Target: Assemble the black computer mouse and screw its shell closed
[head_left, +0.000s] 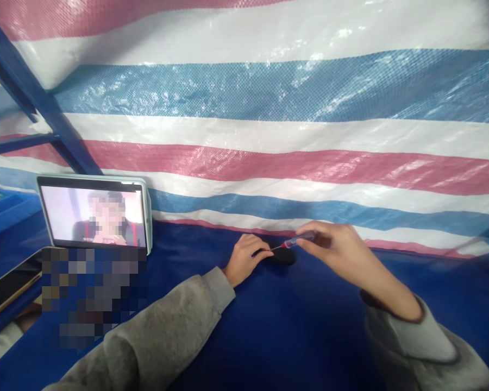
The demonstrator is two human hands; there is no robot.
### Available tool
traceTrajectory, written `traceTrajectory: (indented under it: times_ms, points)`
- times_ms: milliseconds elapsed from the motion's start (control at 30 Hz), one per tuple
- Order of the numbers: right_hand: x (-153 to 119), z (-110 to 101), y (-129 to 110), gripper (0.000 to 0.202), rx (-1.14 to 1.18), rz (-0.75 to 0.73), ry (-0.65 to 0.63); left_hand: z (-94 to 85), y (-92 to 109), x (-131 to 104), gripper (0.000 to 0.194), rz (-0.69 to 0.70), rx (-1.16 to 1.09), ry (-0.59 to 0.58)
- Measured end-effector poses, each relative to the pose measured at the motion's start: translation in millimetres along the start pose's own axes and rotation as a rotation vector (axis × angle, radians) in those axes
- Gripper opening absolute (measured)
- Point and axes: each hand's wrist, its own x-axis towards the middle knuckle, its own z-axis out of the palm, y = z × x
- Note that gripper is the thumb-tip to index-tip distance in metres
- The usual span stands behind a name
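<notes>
My right hand [336,244] is closed round the clear, purplish handle of a small screwdriver [299,239], which has a red collar. Its thin shaft points left and slightly down, towards the fingertips of my left hand [246,258]. Those fingers are pinched together at the left end of a black, rounded, flat object [284,256] lying on the blue surface. The kind of this object does not show clearly, and the left fingers hide part of it. Whether the screwdriver's tip touches the object or a small piece at my fingertips, I cannot tell.
On the left a tablet [93,214] in a pale case stands upright, playing a video. A phone [14,282] lies in front of it, beside a blurred-out patch. A blue tray [12,214] is at the far left. Striped plastic sheeting [269,125] hangs behind the blue tabletop [277,331].
</notes>
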Motion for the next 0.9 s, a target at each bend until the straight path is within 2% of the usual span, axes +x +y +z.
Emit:
traceTrajectory:
  times_ms: [133,333,667,800,900]
  points:
    - [0,5,-5,0.019,0.071,0.027,0.035,-0.4,1,0,0.025,0.045,0.029,-0.026]
    - [-1,10,-12,0.023,0.144,0.044,0.074,-1.7,5,0,0.029,0.012,0.042,-0.013]
    - [-1,18,-18,0.02,0.208,0.097,0.105,-3.4,7,1,0.025,0.067,0.024,-0.002]
    - [0,19,-16,0.019,0.197,0.05,0.117,-3.5,7,1,0.026,0.036,0.035,-0.022]
    - [0,16,-13,0.021,0.163,0.053,0.174,-2.2,5,1,0.03,-0.003,0.072,-0.072]
